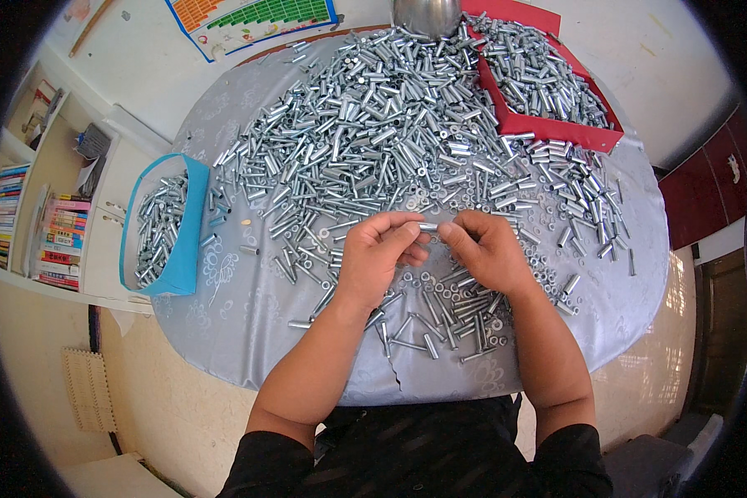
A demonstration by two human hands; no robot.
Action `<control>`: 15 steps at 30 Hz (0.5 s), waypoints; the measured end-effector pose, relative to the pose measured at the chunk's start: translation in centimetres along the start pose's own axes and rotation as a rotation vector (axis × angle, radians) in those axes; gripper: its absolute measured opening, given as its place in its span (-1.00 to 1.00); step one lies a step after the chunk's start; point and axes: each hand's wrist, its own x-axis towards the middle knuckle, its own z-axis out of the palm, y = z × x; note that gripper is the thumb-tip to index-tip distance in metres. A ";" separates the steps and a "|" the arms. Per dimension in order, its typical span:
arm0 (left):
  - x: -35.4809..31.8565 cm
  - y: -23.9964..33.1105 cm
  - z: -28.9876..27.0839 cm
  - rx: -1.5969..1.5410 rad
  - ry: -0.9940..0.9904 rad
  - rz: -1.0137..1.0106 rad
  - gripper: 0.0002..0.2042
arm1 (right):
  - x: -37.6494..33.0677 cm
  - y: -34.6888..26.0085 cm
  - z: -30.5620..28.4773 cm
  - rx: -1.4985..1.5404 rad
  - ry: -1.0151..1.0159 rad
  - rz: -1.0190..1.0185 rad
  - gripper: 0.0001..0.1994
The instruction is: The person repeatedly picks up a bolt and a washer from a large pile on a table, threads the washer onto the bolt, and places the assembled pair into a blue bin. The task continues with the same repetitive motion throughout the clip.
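Over the middle of the table, a short shiny metal sleeve (427, 227) lies level between my two hands. My left hand (372, 253) is closed, its thumb and fingers pinching the sleeve's left part. At the other end, the thumb and curled fingers of my right hand (491, 251) close on the sleeve; whether a bolt or nut sits there is hidden. Just beyond my hands spreads a big heap of silver sleeves and bolts (349, 124). Loose long bolts (440, 311) lie between my forearms, with small nuts and washers (544, 274) scattered beside my right wrist.
A blue fabric bin (196, 228) holding sleeves stands at the table's left edge. At the far right, a red box (556, 131) is full of metal parts. Behind the heap stands a steel pot (427, 15). Grey cloth (241, 340) covers the round table; a bookshelf (37, 199) is at left.
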 end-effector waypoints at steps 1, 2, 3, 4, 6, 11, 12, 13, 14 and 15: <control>0.0 0.0 0.0 -0.004 0.000 -0.001 -0.80 | 0.0 -0.1 0.3 0.080 0.048 -0.027 -0.76; 0.0 0.0 0.1 -0.003 -0.001 0.001 -0.80 | 0.0 -0.1 0.7 0.161 0.095 -0.054 -0.76; 0.0 0.0 0.1 -0.002 -0.003 0.004 -0.80 | 0.1 -0.1 1.0 0.241 0.143 -0.081 -0.76; 0.0 0.0 0.1 -0.002 -0.004 0.006 -0.80 | 0.1 0.1 1.0 0.215 0.131 -0.090 -0.76; 0.0 0.0 0.1 0.000 0.000 0.002 -0.80 | 0.1 0.5 0.8 0.165 0.107 -0.108 -0.76; 0.0 0.1 0.1 -0.008 0.002 -0.006 -0.80 | 0.0 -0.2 0.7 0.145 0.073 -0.021 -0.74; 0.0 0.1 0.2 -0.010 0.002 -0.003 -0.80 | -0.1 -0.3 0.9 0.228 0.119 -0.062 -0.74; 0.0 0.1 0.2 -0.011 0.002 0.000 -0.80 | -0.1 -0.2 0.9 0.209 0.110 -0.064 -0.74; 0.0 0.1 0.2 -0.009 0.001 -0.002 -0.80 | -0.1 -0.1 0.7 0.191 0.101 -0.065 -0.75; 0.0 0.0 0.1 -0.006 0.000 -0.002 -0.80 | -0.1 -0.1 0.6 0.172 0.091 -0.068 -0.75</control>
